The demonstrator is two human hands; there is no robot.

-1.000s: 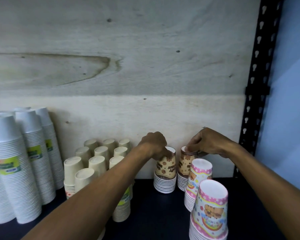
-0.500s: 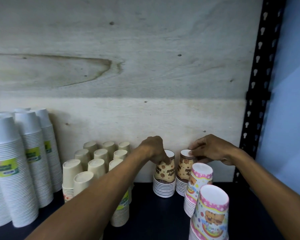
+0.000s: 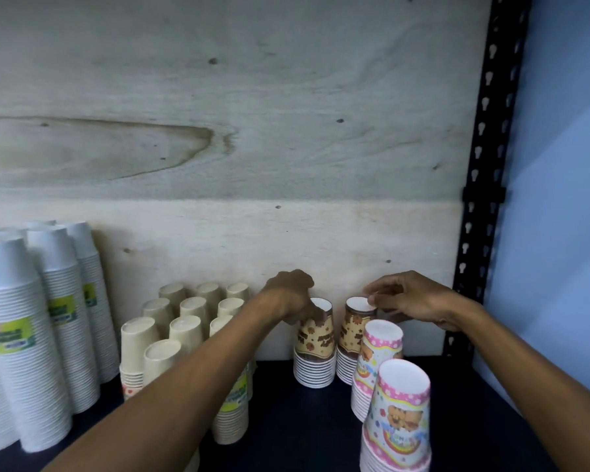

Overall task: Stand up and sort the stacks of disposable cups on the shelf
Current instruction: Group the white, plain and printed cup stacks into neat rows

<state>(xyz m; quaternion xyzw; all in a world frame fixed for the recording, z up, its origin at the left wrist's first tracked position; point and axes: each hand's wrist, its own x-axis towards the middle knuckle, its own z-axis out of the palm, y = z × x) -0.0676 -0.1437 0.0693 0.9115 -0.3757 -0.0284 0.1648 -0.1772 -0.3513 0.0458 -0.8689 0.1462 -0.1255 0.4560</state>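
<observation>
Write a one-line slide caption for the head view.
Both hands, left hand and right hand, at two brown-patterned cup stacks.

A storeroom or shop stock area is suggested. A dark shelf (image 3: 286, 420) is seen, carried by a black slotted steel upright (image 3: 481, 185) of the bolt-together racking kind, and backed by bare, unpainted plywood (image 3: 252, 131) marked with knots and a stain. A plain blue wall (image 3: 566, 199) is seen beside the rack. Disposable cups are kept in bulk and grouped by kind: tall white stacks (image 3: 31, 335) with green labels, a block of beige stacks (image 3: 184, 321), brown patterned stacks (image 3: 315, 356) and pink cartoon-printed stacks (image 3: 397, 424), all set upside down.
</observation>
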